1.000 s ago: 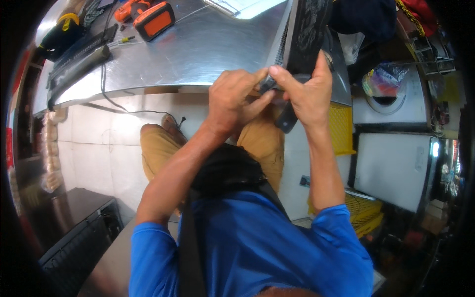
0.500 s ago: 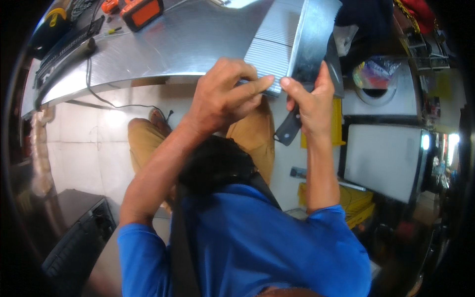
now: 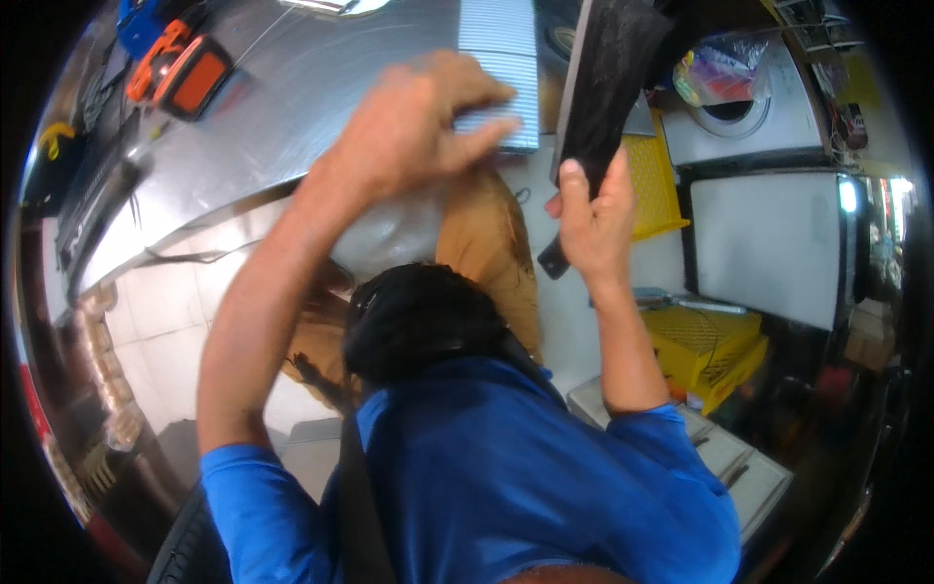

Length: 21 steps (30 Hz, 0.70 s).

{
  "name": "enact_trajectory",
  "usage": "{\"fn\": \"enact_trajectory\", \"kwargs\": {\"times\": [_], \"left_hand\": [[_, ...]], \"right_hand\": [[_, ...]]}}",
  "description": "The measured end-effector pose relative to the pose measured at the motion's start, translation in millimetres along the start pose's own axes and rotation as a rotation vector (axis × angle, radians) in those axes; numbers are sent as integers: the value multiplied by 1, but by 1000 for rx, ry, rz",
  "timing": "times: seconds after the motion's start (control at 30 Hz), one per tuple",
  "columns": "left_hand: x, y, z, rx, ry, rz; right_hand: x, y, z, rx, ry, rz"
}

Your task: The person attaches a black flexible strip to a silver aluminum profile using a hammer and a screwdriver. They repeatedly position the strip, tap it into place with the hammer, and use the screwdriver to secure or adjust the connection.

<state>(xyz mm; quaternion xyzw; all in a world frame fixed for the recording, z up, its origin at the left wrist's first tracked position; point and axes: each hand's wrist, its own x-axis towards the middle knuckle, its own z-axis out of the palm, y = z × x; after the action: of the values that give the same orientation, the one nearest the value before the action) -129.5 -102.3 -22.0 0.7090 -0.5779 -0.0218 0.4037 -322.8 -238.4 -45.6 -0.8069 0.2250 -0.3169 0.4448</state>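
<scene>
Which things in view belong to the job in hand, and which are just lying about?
In use:
broad-bladed knife, in the right hand
ribbed pale slab, by the left hand; contact unclear

Lying about:
orange-and-black tool, on the metal table
yellow crates

The blurred left grip (image 3: pixel 413 122) hides part of the ribbed panel (image 3: pixel 498 34), which the view's top edge cuts off.
</scene>
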Motion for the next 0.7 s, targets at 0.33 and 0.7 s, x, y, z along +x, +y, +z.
{"fn": "enact_trajectory", "kwargs": {"times": [0.33,0.7], "left_hand": [[112,-69,30,45,-65,243],[119,-80,37,139,24,295]], "right_hand": [[-18,-16,21,-15,125,47],[-22,-19,41,-36,171,115]]}}
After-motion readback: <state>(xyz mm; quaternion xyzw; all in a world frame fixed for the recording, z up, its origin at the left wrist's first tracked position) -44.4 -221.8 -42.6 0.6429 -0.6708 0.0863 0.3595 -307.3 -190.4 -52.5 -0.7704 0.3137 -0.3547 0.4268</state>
